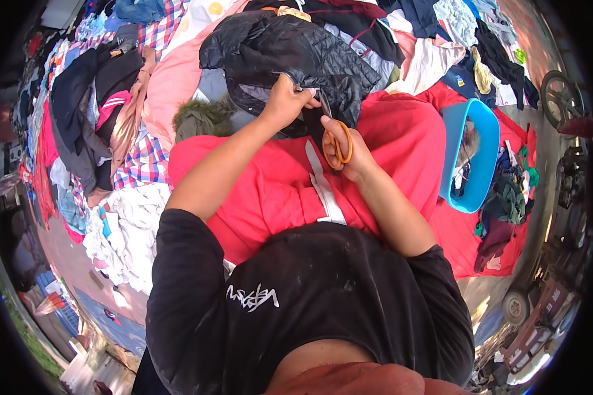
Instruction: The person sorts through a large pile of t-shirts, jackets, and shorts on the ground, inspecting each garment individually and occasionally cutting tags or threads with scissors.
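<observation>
A shiny black quilted jacket [280, 49] lies bunched over the far side of the red cloth [402, 135] that covers the lap. My left hand [286, 103] pinches an edge of this jacket. In my right hand [350, 155] are scissors with orange handles [337, 150], their blades pointing away from me at the jacket, close to my left fingertips. Whether the blades are apart is too small to tell. A white strip [326, 191] hangs down the red cloth toward my black shirt.
Beside my right arm stands a blue basket [451, 155] with small items inside. White clothes [128, 230] are heaped at the left, below dark garments [79, 108]. More clothes spread across the far side. A wheel [561, 99] shows at the far right.
</observation>
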The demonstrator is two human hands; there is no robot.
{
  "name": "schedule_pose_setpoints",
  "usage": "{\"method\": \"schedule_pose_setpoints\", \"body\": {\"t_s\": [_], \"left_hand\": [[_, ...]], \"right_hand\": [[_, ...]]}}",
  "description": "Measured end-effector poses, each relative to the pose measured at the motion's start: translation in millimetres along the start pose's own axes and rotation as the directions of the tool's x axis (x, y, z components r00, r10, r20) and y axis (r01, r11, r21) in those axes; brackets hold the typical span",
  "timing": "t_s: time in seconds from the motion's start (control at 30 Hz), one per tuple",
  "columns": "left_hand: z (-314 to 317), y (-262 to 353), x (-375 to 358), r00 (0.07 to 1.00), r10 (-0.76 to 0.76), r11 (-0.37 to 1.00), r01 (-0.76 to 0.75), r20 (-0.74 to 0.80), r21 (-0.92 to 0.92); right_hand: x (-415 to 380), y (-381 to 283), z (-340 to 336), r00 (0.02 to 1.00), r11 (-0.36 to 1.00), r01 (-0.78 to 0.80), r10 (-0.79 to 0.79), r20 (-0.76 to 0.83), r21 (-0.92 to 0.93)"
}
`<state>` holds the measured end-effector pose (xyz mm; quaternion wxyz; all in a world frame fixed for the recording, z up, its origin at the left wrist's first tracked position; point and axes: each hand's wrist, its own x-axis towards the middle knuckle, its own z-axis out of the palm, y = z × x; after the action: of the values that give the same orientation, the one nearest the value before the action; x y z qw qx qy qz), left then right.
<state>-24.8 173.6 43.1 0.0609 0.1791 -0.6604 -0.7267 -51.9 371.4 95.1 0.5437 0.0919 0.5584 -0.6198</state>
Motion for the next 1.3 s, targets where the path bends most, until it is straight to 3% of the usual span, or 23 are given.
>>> {"method": "schedule_pose_setpoints", "body": {"t_s": [0.2, 0.4, 0.5, 0.6, 0.8, 0.9, 1.0, 1.1, 1.2, 1.3], "left_hand": [[-4, -10, 1, 1.000, 0.000, 0.993, 0.000, -0.001, 0.116], [-1, -13, 1, 0.998, 0.047, 0.997, -0.049, -0.032, -0.054], [0, -10, -1, 0.996, 0.063, 0.998, -0.062, -0.058, 0.023], [-1, -15, -1, 0.992, -0.085, 0.992, 0.093, -0.096, 0.081], [-2, 7, -8, 0.993, -0.112, 0.989, 0.116, -0.044, 0.095], [-3, 5, -9, 0.998, -0.048, 0.999, 0.048, -0.041, -0.003], [-8, 5, -6, 0.996, -0.092, 0.992, 0.090, -0.011, -0.092], [-7, -7, -1, 0.991, -0.087, 0.994, 0.080, -0.099, -0.081], [0, -1, -2, 0.989, -0.025, 0.980, -0.005, -0.148, -0.201], [-2, -3, -2, 0.989, -0.052, 0.994, 0.038, -0.141, -0.100]], "right_hand": [[9, 16, 8, 0.989, 0.999, 0.008, -0.014, -0.146, -0.038], [3, 14, 15, 0.995, 0.999, 0.021, -0.018, -0.098, 0.028], [14, 26, 20, 0.985, 0.996, 0.078, -0.069, -0.160, 0.049], [24, 40, 24, 0.960, 0.985, 0.166, -0.152, -0.237, 0.041], [26, 42, 23, 0.927, 0.967, 0.229, -0.251, -0.277, -0.109], [26, 40, 15, 0.952, 0.967, 0.219, -0.242, -0.188, -0.133], [20, 30, 12, 0.975, 0.973, 0.151, -0.176, -0.135, -0.173], [20, 29, 10, 0.982, 0.975, 0.138, -0.158, -0.104, -0.175], [18, 26, 11, 0.987, 0.976, 0.095, -0.118, -0.107, -0.196], [12, 23, 14, 0.992, 0.978, 0.059, -0.080, -0.100, -0.200]]}}
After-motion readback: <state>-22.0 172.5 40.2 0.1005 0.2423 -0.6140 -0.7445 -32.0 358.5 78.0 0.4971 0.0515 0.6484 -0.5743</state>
